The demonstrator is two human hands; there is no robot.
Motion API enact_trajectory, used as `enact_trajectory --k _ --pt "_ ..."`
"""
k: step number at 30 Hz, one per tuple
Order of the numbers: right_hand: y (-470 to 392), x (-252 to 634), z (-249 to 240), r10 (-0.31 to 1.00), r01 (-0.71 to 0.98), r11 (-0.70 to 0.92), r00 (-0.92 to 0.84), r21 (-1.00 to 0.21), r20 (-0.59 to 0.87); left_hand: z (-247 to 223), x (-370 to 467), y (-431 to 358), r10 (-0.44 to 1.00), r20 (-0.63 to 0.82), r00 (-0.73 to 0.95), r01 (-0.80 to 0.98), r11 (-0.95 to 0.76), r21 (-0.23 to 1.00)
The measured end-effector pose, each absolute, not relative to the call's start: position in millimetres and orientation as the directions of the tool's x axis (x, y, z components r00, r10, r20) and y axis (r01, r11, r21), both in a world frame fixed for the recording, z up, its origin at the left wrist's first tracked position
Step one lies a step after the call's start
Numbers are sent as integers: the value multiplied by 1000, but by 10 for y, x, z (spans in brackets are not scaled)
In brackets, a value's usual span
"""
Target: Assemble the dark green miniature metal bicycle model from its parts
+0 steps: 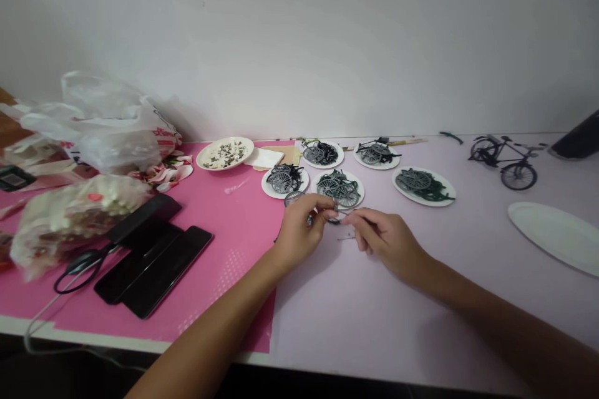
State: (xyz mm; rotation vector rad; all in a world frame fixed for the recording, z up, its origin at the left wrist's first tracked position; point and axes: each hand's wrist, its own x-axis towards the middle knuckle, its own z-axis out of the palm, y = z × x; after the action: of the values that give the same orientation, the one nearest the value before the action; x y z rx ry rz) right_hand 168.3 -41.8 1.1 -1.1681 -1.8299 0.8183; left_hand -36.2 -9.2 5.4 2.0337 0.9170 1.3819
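Note:
My left hand (303, 224) is closed in a pinch around a small dark model bicycle part, mostly hidden by the fingers. Beyond its knuckles a spoked wheel (294, 197) peeks out; whether it joins the held part I cannot tell. Fingertips of my right hand (386, 238) are pinched together close to the left ones, at a thin grey piece (342, 212) between the hands. What the right fingers grip is too small to make out. Just behind the hands, a white plate (314, 194) bears grey wheels (346, 192) and dark green parts.
More white plates (433, 201) of bicycle parts stand behind. A model bicycle (508, 159) and an oval plate (556, 237) are at right. Leftward are a bowl (224, 165) of small pieces, a black phone (166, 271), a dark folding stand (140, 224) and plastic bags (107, 131).

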Motion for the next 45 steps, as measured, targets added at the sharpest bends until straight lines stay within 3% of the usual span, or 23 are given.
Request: enact_trajectory --k 3,5,7,9,11,18,20,23,26,29,32,35,37,40,45 --pt "-356 1747 -49 714 584 674 -358 -453 602 48 -351 -84 855 443 270 148 -491 858" --pt "-319 1787 -57 556 620 756 -439 -210 706 44 -352 -71 888 351 297 84 -391 917" --pt "-305 1816 -35 458 632 773 -498 -54 736 38 -357 -58 901 290 324 28 -315 949" --pt "-311 1833 1 426 640 768 -518 6 742 31 -363 -47 903 265 337 -23 -274 961" --pt "-328 1838 28 486 643 763 -512 -59 708 21 -369 -39 901 265 342 -60 -261 963" --pt "-397 1746 47 831 520 556 -364 -649 420 -29 -378 -23 874 368 316 -21 -381 924" --pt "-432 1707 72 900 436 402 -349 -805 261 -36 -383 -29 855 420 306 16 -445 895" --pt "-463 1670 112 917 227 4 -388 -974 -87 -20 -394 -42 780 561 277 79 -600 796" --pt "-429 1677 111 815 -4 -341 -501 -940 -293 8 -399 -50 657 698 284 175 -751 636" --pt "-346 1724 84 784 -76 -389 -552 -918 -286 13 -390 -50 616 730 297 229 -788 572" --pt "-266 1796 96 838 21 -259 -492 -966 -236 -4 -390 -36 663 706 248 257 -748 613" --pt "-197 1894 164 961 256 -3 -265 -967 -74 -11 -419 2 760 629 163 281 -647 709" --pt "-147 1977 204 978 508 206 -144 -836 153 -9 -443 37 833 543 108 278 -550 787" --pt "-66 2128 185 895 770 381 -169 -512 413 -12 -459 80 904 422 74 237 -427 873" --pt "27 2388 -62 897 886 332 -191 -324 398 -32 -443 96 926 367 94 174 -378 909"
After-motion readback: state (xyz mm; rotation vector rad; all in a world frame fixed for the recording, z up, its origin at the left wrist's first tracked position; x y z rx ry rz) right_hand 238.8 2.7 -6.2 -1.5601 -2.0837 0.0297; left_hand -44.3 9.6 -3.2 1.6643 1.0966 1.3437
